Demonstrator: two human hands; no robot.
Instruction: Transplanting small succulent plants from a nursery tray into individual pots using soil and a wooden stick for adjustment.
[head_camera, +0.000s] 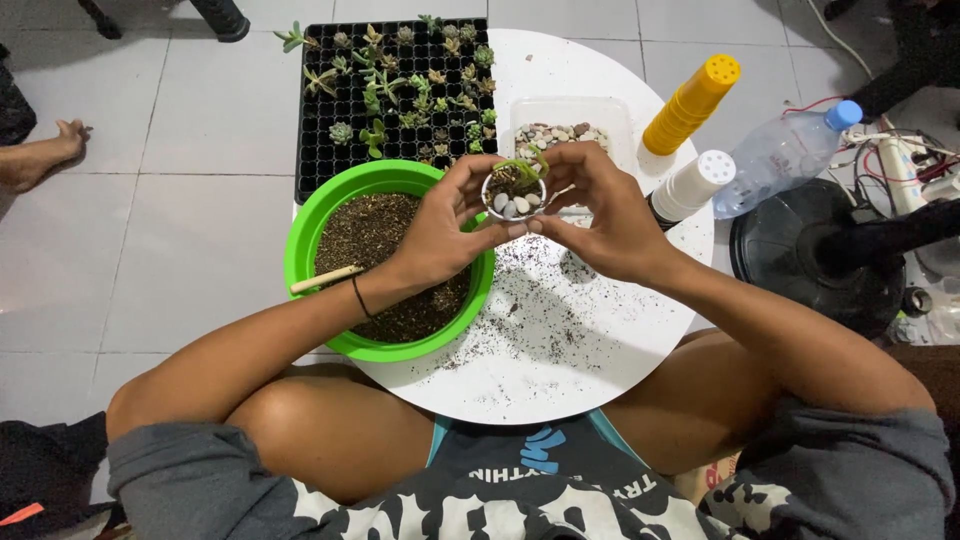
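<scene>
Seen from above, two hands hold a small potted succulent over a round white tabletop.

Both the left hand and right hand pinch the little pot by its rim, fingertips closed around it, above a green soil bowl. Pebbles already top the soil, so potting looks nearly finished; next it likely needs setting down upright, gently, near the pebble tub.

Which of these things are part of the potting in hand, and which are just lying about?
In use: left hand and right hand around the small pot; soil bowl; stick; pebble tub; seedling tray.

Lying about: water bottle; yellow cups; white cups; black fan base; cables.
</scene>
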